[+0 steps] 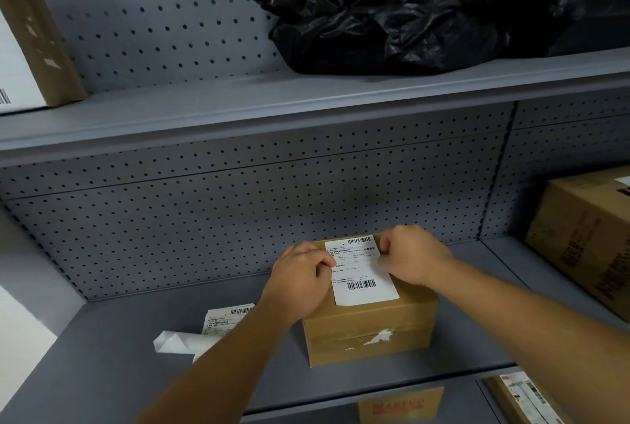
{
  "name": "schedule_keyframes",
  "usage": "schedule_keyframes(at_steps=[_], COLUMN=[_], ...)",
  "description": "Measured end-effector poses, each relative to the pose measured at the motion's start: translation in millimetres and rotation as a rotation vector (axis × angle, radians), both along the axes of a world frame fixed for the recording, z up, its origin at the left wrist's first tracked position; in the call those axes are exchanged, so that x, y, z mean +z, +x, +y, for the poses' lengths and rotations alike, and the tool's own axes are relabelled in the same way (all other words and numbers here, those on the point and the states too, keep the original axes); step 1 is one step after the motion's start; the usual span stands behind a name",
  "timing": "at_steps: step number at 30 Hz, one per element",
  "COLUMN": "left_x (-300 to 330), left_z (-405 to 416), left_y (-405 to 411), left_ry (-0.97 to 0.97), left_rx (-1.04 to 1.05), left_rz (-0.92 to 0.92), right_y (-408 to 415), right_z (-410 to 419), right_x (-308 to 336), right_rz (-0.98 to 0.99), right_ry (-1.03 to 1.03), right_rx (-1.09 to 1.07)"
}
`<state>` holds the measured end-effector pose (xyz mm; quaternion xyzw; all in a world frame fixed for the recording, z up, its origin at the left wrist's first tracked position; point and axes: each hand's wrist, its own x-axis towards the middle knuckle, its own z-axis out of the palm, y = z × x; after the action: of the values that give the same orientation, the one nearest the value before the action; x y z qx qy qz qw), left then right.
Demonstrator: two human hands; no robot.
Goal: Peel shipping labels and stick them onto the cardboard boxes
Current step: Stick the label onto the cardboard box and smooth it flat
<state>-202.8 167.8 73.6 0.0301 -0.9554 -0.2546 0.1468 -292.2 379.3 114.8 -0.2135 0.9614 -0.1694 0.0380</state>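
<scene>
Far left on the top shelf [238, 96] there's a box [30, 45] leaning, white face with a bit of barcode showing, brown side scuffed up. Down on the middle shelf [143, 331], some loose labels [218, 321] are lying flat, one with a corner curling up, partly hidden under the left forearm. The left hand [300, 278] is curled with its fingers bent down, pressing on the left edge of the label [361, 270] that's sitting on top of the small box [370, 324]; can't really tell if it's pinching the paper or just pushing on it. That label is lying flat across the box top, barcodes at the far and near ends. The small box is sitting mid-shelf with torn white tape bits on its front. The right hand [414, 253] is also curled, fingertips down on the label's right edge near the far corner, same deal, looks like pressing. Up top, right of centre, a crumpled black bag [426, 4] is hogging the shelf. Far right, a bigger carton [586, 239] is standing with printing on its side, and more boxes are peeking out on the shelf below.
</scene>
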Motion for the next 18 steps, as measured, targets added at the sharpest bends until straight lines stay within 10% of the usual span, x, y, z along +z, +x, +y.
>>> schedule_keyframes(at_steps=[18], left_x=[4.0], left_z=[20.4], left_y=[-34.4], left_ry=[-0.278], left_rx=[-0.079], left_rz=[-0.163], right_y=[-7.9], right_z=[-10.3], right_x=[-26.7], right_rz=[0.098], right_ry=[0.098], right_rx=[0.287])
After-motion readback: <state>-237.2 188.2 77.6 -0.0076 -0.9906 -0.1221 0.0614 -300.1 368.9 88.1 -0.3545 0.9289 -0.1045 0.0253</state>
